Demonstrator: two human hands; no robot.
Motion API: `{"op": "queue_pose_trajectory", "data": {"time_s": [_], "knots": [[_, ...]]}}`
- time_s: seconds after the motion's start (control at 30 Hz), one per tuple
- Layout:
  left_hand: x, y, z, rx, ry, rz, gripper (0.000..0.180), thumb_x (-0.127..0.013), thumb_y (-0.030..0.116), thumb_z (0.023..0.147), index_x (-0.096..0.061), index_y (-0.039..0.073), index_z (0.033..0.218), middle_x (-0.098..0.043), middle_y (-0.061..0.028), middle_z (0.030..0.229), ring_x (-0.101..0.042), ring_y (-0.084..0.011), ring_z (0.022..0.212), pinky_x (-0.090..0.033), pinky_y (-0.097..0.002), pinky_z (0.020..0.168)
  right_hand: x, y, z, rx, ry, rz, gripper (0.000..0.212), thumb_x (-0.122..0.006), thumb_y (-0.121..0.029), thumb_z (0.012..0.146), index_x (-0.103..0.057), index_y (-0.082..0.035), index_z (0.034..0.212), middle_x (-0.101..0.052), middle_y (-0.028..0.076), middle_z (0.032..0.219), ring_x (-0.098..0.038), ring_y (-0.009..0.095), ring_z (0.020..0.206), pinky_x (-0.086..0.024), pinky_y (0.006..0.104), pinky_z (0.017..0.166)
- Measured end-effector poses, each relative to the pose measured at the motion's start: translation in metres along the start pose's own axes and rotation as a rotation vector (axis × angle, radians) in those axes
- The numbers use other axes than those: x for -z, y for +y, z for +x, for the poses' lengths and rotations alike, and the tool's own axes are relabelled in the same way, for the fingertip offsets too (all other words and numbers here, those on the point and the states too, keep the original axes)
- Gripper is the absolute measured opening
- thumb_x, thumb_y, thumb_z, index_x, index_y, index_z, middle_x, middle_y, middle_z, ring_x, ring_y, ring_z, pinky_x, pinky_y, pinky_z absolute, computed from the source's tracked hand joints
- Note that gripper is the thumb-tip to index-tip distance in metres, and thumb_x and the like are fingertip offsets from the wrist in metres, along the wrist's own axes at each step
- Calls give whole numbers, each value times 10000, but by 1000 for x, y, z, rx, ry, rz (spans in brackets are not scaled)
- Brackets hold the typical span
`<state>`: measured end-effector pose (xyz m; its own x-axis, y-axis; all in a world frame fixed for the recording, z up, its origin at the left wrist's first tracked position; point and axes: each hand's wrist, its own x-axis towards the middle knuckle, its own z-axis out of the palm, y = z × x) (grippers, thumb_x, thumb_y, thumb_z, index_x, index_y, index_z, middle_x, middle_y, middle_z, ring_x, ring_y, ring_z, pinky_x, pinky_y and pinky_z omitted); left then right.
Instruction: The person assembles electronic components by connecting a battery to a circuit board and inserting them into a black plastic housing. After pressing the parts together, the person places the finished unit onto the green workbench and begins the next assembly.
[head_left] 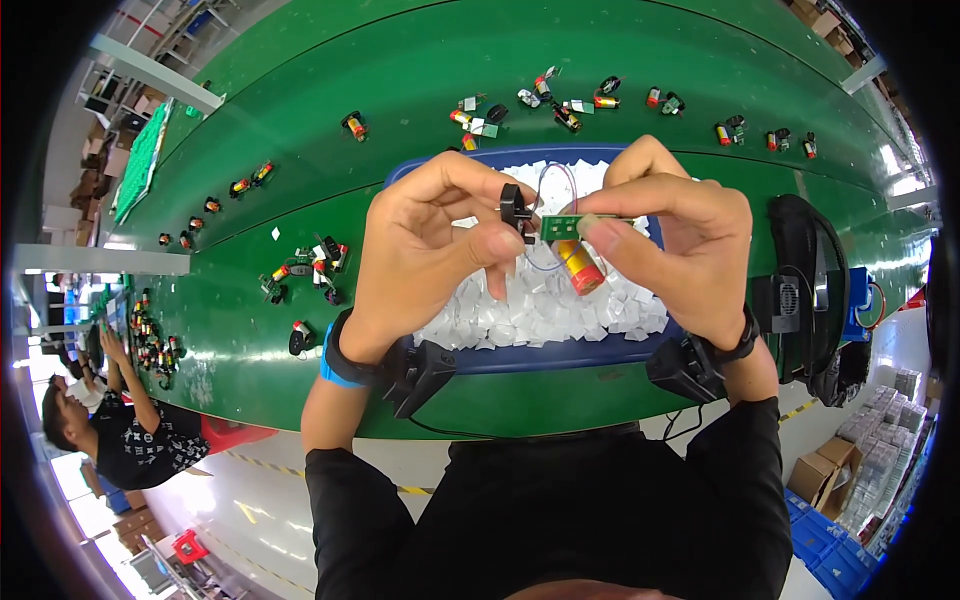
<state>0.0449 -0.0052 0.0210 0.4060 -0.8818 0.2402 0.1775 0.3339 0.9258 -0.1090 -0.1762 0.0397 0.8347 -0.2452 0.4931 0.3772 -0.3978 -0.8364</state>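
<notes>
My left hand (425, 240) is closed, pinching a small black round part (512, 203) between thumb and fingers. My right hand (685, 230) grips the right end of a small green circuit board (558, 228) with thumb and forefinger. Thin wires (556, 172) loop above the board. A red and yellow cylindrical battery (582, 268) hangs tilted just below the board, beside my right thumb. Both hands are above a blue tray (530, 366) filled with small white square pieces (530, 312). The fingers hide part of the board and where the wires join.
Similar battery assemblies (568, 112) are scattered along the green bench (400, 60), with more (305, 270) left of the tray. A black bag (805, 260) lies at the right. Another person (140, 430) sits far left. Open cardboard boxes (825, 470) stand at lower right.
</notes>
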Motion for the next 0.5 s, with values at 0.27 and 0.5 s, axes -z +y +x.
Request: {"op": "queue_pose_trajectory", "data": {"time_s": [0.27, 0.5], "knots": [[-2, -2, -1, 12, 10, 23, 252, -748, 24, 845, -606, -57, 1037, -646, -160, 1033, -642, -169, 834, -571, -273, 531, -3, -2, -2, -63, 23, 46, 200, -701, 75, 801, -747, 21, 988, -701, 89, 841, -588, 146, 799, -471, 281, 748], [-1, -4, -2, 2, 40, 86, 251, -746, -2, 832, -607, -54, 1034, -652, -151, 1042, -644, -161, 837, -573, -270, 535, -2, 0, -1, -106, 13, 73, 188, -709, 56, 817, -748, 16, 996, -702, 90, 842, -595, 139, 782, -467, 281, 743]]}}
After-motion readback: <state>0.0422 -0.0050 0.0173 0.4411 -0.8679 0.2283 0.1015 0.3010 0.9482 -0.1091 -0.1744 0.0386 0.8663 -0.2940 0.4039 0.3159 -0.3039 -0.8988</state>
